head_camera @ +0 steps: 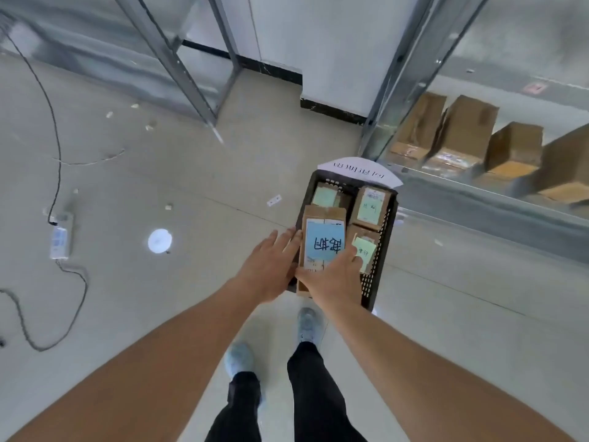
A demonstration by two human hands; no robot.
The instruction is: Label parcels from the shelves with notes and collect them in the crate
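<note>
A black perforated crate (378, 275) stands on the floor beside the right shelf. Three brown parcels with green notes lie in it: one at the far left (325, 194), one at the far right (371, 207), one at the near right (366, 247). A fourth brown parcel (323, 215) with a blue handwritten note (324, 244) is over the crate's near-left part. My right hand (334, 279) grips its near end. My left hand (271, 266) lies flat against its left side with fingers straight.
Several brown parcels (462, 132) sit on the low metal shelf at right. A white paper sign (360, 170) hangs at the crate's far edge. A second metal rack (178, 65) stands at the back left. A power strip (60, 237) and cable lie on the floor at left.
</note>
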